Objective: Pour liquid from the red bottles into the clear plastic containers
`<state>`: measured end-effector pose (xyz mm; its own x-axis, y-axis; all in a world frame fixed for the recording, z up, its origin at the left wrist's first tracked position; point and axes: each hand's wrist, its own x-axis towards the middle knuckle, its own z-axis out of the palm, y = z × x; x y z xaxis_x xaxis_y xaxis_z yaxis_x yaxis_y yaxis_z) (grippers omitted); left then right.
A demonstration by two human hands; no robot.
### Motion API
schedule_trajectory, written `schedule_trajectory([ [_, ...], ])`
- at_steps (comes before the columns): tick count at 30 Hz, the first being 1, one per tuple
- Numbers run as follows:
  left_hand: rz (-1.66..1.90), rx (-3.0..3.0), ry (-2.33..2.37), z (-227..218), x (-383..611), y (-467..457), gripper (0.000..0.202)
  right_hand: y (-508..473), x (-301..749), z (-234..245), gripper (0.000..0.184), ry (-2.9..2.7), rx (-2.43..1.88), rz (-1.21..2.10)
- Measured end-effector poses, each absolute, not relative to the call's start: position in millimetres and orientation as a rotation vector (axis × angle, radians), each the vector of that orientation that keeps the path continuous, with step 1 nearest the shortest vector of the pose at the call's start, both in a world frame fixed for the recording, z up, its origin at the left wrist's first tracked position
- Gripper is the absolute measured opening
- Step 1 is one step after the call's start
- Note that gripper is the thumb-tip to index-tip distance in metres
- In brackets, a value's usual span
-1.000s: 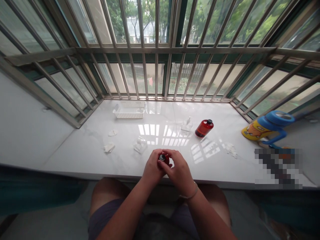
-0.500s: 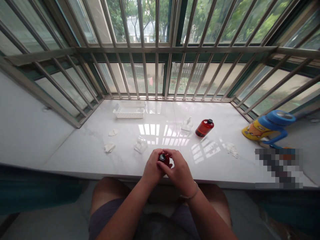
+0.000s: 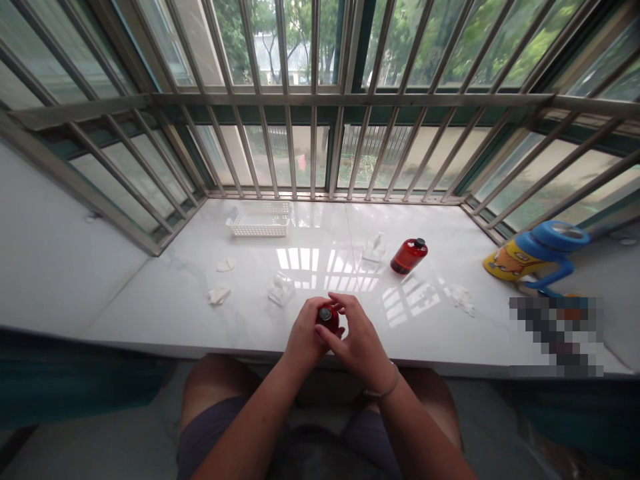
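Note:
Near the front edge of the white counter, a small red bottle [image 3: 329,323] with a black cap [image 3: 325,313] stands between my two hands. My left hand [image 3: 304,333] is wrapped around its left side. Curved about the bottle from the right, my right hand [image 3: 357,337] has its thumb across the front and its index finger behind the cap. Part of the bottle is hidden by the fingers, so the exact contact of the right fingertips is hard to see. Another red bottle [image 3: 409,257], larger and black-capped, is farther back on the right.
A white plastic basket [image 3: 259,221] sits at the back left. Clear plastic pieces [image 3: 281,289] and a clear pump-like item [image 3: 374,248] lie on the counter [image 3: 170,307]. Crumpled tissues [image 3: 219,295] are at left, another tissue [image 3: 463,300] at right, near a blue-yellow flask [image 3: 535,253]. Metal bars line the window.
My right hand's fingers have spread a little wider, its index finger rising away from the cap, so more of the cap and bottle shows. My left hand has stayed in place.

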<state>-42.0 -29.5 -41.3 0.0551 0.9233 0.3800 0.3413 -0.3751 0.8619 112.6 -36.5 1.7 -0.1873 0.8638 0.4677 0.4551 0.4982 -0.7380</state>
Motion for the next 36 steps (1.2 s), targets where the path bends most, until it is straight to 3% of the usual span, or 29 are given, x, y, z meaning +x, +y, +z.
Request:
schedule_trajectory([
  [18,1.308,1.744,1.201,-22.7,-41.3,-31.3,0.040,-34.5,121.3,-0.3,0.056,-1.903,-1.067,0.626],
  [27,1.343,1.791,1.238,-40.8,-42.5,-28.5,0.046,-30.6,115.0,4.1,0.075,-1.879,-1.078,0.624],
  [31,1.351,1.784,1.268,-42.0,-41.3,-28.6,0.037,-30.5,108.1,-1.6,0.066,-1.810,-1.128,0.582],
  [36,1.335,1.763,1.257,-33.1,-41.0,-30.3,0.043,-34.6,109.0,-0.7,0.058,-1.791,-1.142,0.582],
])
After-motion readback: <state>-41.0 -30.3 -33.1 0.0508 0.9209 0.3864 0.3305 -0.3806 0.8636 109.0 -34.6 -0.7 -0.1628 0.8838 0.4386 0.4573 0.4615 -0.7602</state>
